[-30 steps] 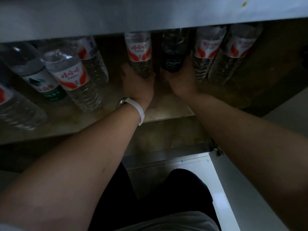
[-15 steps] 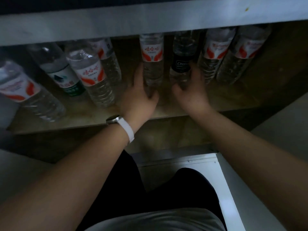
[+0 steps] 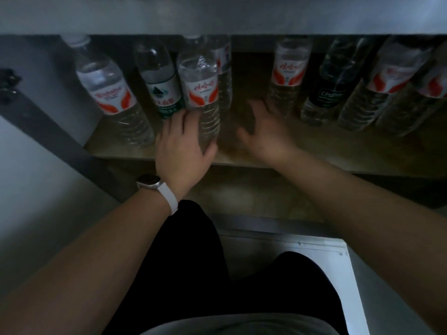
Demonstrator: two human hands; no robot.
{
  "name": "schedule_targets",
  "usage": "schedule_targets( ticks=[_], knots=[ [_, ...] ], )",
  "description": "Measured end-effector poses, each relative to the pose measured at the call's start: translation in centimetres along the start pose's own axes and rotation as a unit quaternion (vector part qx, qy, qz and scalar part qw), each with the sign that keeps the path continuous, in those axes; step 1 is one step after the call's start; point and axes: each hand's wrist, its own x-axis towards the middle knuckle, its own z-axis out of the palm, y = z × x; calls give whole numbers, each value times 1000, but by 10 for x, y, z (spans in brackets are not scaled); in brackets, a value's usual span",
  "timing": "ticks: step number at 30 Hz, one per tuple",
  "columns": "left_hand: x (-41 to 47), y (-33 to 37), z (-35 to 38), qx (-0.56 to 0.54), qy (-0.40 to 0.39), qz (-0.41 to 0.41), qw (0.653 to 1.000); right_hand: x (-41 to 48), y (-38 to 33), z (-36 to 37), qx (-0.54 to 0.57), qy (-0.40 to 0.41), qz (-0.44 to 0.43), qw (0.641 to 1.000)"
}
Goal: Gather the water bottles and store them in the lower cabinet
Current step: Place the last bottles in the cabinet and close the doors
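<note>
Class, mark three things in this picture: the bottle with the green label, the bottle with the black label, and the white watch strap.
green-label bottle (image 3: 165,93): head view, on its label.
black-label bottle (image 3: 329,97): head view, on its dark label.
white watch strap (image 3: 168,196): head view, on the band across the left wrist.

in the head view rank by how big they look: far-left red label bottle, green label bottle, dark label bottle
1. far-left red label bottle, looks largest, though it may just stand nearer the camera.
2-3. green label bottle and dark label bottle look alike; both are partly hidden, so no ranking.
</note>
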Motion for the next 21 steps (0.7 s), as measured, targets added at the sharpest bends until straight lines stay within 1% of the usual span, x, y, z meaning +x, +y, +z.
schedule_targets(
  ticks=[3,5,7,10,12,14,17,21],
  knots=[
    [9,-3,2,-67,-5,-58,996,21,-16,15,11,11,-9,1000],
    [15,-1,3,-114,-8,-98,989,35,-20,25,51,16,-24,998],
    [23,1,4,-155,-9,-129,979,51,-20,33,95,23,-11,995],
    [36,3,7,-205,-35,-163,964,72,-16,44,117,42,33,992],
    [43,5,11,-229,-44,-181,956,82,-14,49,125,47,33,990],
    [48,7,14,-245,-32,-204,947,89,-15,53,138,44,21,989],
    [48,6,15,-227,-5,-199,953,99,-19,55,205,37,32,978],
    [44,2,13,-241,-2,-182,953,103,-24,58,243,38,39,968]
  ],
)
